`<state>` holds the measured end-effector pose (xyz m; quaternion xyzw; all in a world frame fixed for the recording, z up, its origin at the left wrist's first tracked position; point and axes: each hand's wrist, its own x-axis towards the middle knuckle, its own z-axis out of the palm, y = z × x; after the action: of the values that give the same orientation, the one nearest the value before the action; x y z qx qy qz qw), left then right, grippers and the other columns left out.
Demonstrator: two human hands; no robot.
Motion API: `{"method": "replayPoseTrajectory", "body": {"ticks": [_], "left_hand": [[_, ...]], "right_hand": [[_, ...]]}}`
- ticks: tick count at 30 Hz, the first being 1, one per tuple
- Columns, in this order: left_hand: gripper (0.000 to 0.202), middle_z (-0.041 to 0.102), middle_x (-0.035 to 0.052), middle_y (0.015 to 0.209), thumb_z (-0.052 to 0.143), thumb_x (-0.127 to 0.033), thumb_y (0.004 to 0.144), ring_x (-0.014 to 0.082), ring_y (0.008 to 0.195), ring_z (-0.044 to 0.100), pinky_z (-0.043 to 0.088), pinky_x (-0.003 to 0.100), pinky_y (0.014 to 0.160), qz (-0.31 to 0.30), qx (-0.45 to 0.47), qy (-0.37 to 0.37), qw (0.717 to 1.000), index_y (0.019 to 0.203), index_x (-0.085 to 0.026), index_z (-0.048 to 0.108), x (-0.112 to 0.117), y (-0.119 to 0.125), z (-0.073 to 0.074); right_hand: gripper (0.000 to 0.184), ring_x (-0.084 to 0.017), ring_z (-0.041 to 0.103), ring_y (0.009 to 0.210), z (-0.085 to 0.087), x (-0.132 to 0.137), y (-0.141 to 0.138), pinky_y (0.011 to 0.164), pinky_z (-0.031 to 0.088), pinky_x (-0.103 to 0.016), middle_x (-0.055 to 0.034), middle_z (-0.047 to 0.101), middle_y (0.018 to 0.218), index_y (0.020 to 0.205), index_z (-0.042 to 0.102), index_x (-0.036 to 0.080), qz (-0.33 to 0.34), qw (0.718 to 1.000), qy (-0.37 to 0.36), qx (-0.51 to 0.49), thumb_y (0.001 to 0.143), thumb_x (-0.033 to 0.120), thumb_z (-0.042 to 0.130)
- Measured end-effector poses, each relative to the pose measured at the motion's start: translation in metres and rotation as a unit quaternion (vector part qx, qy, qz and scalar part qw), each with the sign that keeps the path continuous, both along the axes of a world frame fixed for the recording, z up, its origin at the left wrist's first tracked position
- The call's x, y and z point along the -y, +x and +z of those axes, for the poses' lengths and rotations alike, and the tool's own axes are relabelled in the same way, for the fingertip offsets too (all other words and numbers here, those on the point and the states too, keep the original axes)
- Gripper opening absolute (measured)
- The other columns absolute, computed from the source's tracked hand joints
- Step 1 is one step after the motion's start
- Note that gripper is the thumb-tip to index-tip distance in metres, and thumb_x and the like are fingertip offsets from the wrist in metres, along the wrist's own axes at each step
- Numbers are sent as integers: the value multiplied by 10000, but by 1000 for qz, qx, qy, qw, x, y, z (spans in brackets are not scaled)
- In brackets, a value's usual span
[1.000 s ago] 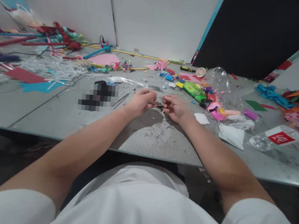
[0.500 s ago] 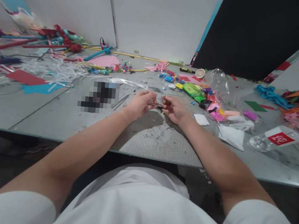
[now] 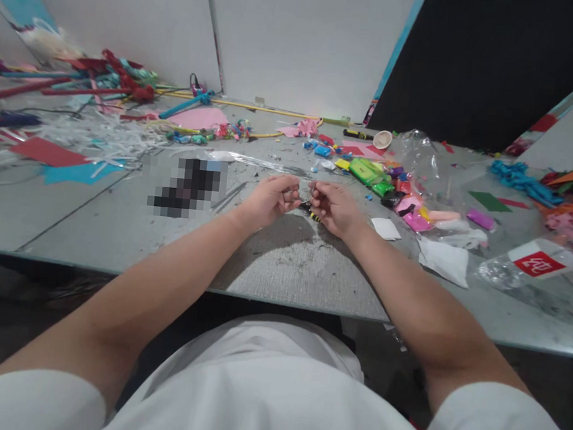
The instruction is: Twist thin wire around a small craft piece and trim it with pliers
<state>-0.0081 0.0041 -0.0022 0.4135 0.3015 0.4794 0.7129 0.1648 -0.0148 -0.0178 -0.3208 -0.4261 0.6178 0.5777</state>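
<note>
Over the middle of the grey table, my left hand [image 3: 272, 199] is closed, its thumb and fingertips pinched together. Facing it across a small gap, my right hand [image 3: 336, 208] is pinched in the same way. Whatever lies between the fingertips is too thin and small to name. On the table beneath the gap, partly covered by my right hand, is a tool with a black and yellow handle [image 3: 315, 216]. Just beyond both hands stretches a bundle of shiny clear strips [image 3: 261, 164].
To the right lie colourful clay packs [image 3: 365, 171], a white paper square [image 3: 386, 229], a white packet [image 3: 443, 261] and a clear plastic bottle [image 3: 505, 267]. Leftward are shredded white strips [image 3: 103, 133], a red sheet [image 3: 48, 151] and wrapped sticks [image 3: 89, 91]. A blurred-out dark patch [image 3: 188, 190] sits nearby.
My fingertips have shifted slightly, and the thin silvery thing between them shows less. More of the black and yellow handle is visible under my right hand.
</note>
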Motion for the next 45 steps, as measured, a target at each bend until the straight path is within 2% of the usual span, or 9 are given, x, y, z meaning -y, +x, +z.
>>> {"method": "replayPoseTrajectory", "body": {"ticks": [11, 14, 18, 20, 25, 31, 39, 45], "left_hand": [[174, 619, -45, 621, 786, -183, 846, 64, 551, 614, 578, 176, 601, -12, -1, 16, 1000, 741, -168, 648, -1, -1, -2], [190, 613, -46, 622, 822, -193, 835, 68, 546, 607, 572, 186, 594, -8, -12, 23, 1000, 751, -172, 653, 0, -1, -2], [163, 622, -41, 650, 829, -181, 816, 75, 573, 614, 579, 210, 607, -4, -20, 27, 999, 770, -164, 674, 2, -1, 0], [165, 619, -41, 650, 837, -179, 801, 77, 578, 612, 574, 215, 606, -2, -23, 27, 999, 768, -162, 676, 3, -1, 0], [188, 618, -29, 628, 851, -176, 768, 84, 563, 596, 561, 223, 598, -2, -32, 30, 999, 741, -166, 665, 4, -1, 1], [194, 621, -24, 620, 872, -196, 751, 99, 584, 625, 587, 239, 635, -8, -33, 50, 998, 763, -165, 681, 2, -1, -2], [258, 657, -14, 661, 911, -240, 737, 112, 629, 663, 622, 275, 695, -25, -20, 90, 995, 768, -160, 667, 1, -4, -3], [256, 677, -3, 666, 927, -252, 729, 127, 638, 676, 633, 303, 718, -42, -22, 108, 993, 751, -163, 688, 0, -5, -2]], "right_hand": [[154, -75, 493, 543, 0, -1, -2, 451, 301, -205, 43, 584, 654, 808, 708, 181, -12, 1000, -26, -6, 857, 320, 751], [240, -88, 495, 546, 0, -2, -2, 469, 315, -231, 32, 585, 656, 785, 700, 188, -15, 999, -36, -12, 884, 405, 729], [432, -113, 495, 553, 1, -1, -1, 488, 326, -254, 14, 574, 645, 774, 712, 203, -13, 998, -58, -29, 924, 604, 657], [457, -121, 499, 559, 1, 0, -2, 496, 335, -258, 11, 577, 651, 773, 711, 213, -16, 998, -56, -26, 917, 644, 658], [284, -103, 510, 575, -5, 2, -5, 507, 355, -238, 32, 591, 686, 797, 690, 228, -7, 1000, -17, -1, 841, 480, 813], [280, -84, 504, 591, -9, 2, -8, 504, 363, -208, 52, 586, 672, 770, 692, 217, -6, 1000, -8, -17, 710, 382, 910], [259, -102, 554, 661, -7, 2, -8, 531, 387, -222, 50, 586, 718, 780, 658, 228, -11, 999, -24, -35, 797, 343, 889], [253, -106, 599, 705, -6, 1, -7, 675, 509, -241, 49, 603, 720, 749, 645, 227, -1, 998, -39, -47, 852, 314, 859]]}}
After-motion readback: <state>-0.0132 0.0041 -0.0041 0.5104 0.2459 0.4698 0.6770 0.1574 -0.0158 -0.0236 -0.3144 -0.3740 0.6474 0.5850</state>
